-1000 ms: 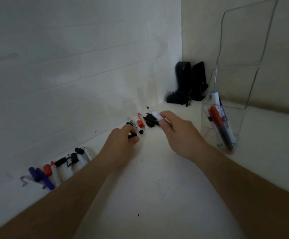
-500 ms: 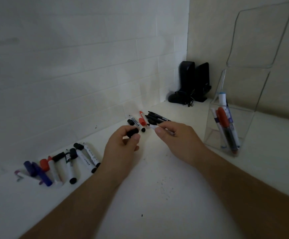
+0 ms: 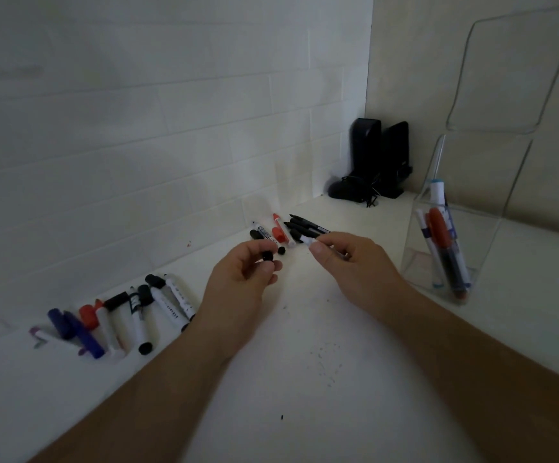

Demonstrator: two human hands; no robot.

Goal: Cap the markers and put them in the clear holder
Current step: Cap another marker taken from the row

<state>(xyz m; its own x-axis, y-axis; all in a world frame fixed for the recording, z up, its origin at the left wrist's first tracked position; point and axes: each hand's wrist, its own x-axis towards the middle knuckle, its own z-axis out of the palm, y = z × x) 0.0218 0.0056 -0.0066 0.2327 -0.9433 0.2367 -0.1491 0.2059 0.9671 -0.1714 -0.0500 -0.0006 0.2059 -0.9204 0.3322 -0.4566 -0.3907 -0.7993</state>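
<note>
A black cap is pinched between the thumb and fingertips of the left hand, and a white-barrelled marker is pinched near its tip end by the right hand. Both are held just above the table, well to the left of the clear holder, with the marker tip pointed toward the cap and a small gap left between them.

The marker is judged to be light, stiff and smooth. It could twist in a loose pinch, so a hold on the barrel close behind the tip should give the straightest push. The cap is judged small and easily dropped or rolled; its sides are best held with the open end left free.

Inside the clear holder, several capped markers are leaned upright: a red-capped one, a tall white one with a light blue end, and at least one more white one beside them. The exact count cannot be told through the glare. The holder looks light and tippable, so markers are best lowered in rather than dropped.

Left of the holder, just beyond the hands, a loose cluster of black and red markers is laid by the wall. Far left of the holder, a second row of markers is laid against the wall, uncapped ones among them.
</note>
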